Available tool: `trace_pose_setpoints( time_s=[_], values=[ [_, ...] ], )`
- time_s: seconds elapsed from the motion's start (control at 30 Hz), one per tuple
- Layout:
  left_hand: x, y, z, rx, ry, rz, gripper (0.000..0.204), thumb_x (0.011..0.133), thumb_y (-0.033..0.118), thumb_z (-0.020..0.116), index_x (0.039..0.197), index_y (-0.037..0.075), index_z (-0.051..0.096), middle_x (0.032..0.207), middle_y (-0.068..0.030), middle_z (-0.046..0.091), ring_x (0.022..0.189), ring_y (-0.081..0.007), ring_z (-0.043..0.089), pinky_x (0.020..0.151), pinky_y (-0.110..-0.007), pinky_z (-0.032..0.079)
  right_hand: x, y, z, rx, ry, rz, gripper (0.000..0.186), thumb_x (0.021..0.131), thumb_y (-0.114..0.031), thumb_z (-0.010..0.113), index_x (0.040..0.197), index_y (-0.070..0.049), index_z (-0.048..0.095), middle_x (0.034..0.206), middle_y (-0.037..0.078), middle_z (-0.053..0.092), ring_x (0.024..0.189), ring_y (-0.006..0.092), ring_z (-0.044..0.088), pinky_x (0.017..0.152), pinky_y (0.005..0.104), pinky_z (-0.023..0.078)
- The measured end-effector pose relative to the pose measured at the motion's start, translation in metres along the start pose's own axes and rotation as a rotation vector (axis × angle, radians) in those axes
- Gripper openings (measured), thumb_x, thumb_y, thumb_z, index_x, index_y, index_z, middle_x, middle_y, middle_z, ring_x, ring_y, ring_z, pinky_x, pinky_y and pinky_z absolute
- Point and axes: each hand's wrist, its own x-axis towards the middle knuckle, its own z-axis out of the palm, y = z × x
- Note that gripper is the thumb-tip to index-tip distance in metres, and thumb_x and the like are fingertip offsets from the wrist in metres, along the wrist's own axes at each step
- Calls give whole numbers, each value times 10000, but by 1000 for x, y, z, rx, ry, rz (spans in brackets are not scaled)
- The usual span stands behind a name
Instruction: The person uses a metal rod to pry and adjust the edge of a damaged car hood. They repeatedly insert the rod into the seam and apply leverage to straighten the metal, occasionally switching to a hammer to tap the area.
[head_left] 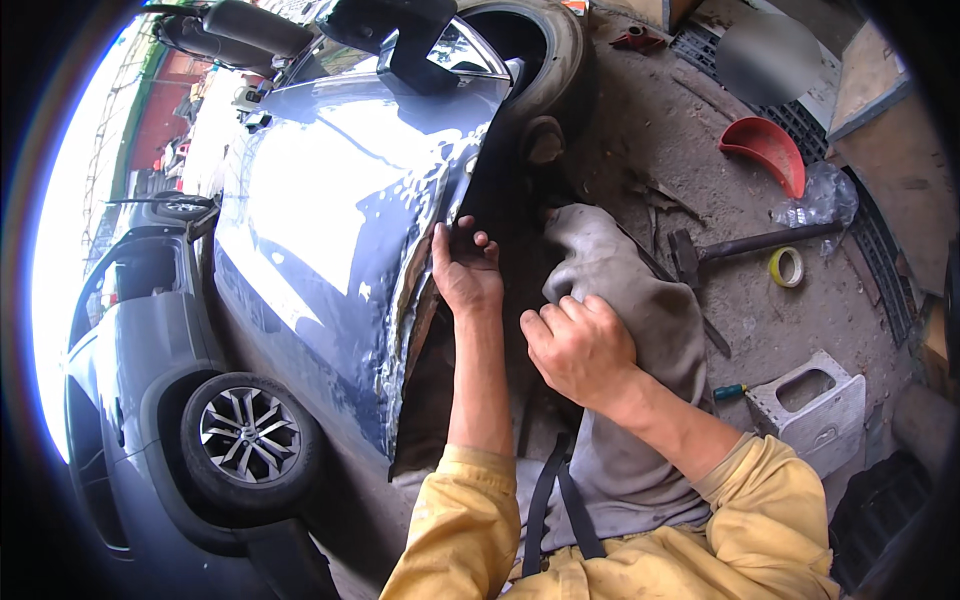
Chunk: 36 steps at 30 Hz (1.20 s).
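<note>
A dark, shiny car panel [320, 200] stands at my left, with bright light on it and a rough, jagged edge facing me. My left hand [468, 268] is palm up beside that edge, its fingers loosely bent and apart, with nothing seen in it. The thumb side is against or very near the edge; I cannot tell which. My right hand [582, 345] is closed, knuckles up, in front of my grey trouser leg [640, 290]. Whatever it may hold is hidden under the fingers.
A hammer [760, 243], yellow tape roll [786, 267], red scoop-shaped piece [765, 150] and clear plastic bag [825, 195] lie on the floor at right. Nearer are a grey step stool [810, 410] and green-handled tool [730, 392]. A tyre [560, 60] lies ahead; a grey car [160, 330] stands left.
</note>
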Motion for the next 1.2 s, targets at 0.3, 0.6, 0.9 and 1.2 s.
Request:
trace_pose_setpoints(
  time_s=[0.3, 0.6, 0.9, 1.2],
  values=[
    [-12, 1, -12, 105, -102, -31, 191, 1025, 334, 545, 1053, 152, 594, 1004, -26, 664, 796, -156, 570, 700, -319, 443, 0, 0, -1, 0, -4, 8, 97, 797, -154, 640, 864, -87, 624, 740, 26, 594, 721, 188, 601, 665, 330, 445],
    [-15, 14, -27, 19, -240, -134, 193, 1018, 265, 547, 1017, 90, 628, 1040, -19, 653, 856, -141, 564, 750, -322, 447, -1, 0, 1, -1, -4, 5, 71, 800, -146, 618, 846, -92, 614, 733, 22, 587, 729, 183, 597, 683, 329, 449],
    [-13, 13, -25, -151, -262, -135, 144, 1025, 164, 518, 1042, 31, 572, 1016, -49, 595, 841, -167, 526, 734, -320, 437, 0, 1, 0, 1, 4, 6, 67, 801, -146, 618, 838, -91, 613, 725, 20, 580, 715, 180, 591, 665, 322, 443],
    [-27, 16, -30, -168, -225, -105, 161, 1033, 209, 513, 985, 65, 566, 1000, -32, 575, 821, -160, 508, 724, -324, 417, 0, 1, 1, 0, 7, 4, 75, 803, -146, 618, 845, -84, 622, 725, 22, 585, 713, 179, 595, 656, 323, 443]
  ],
)
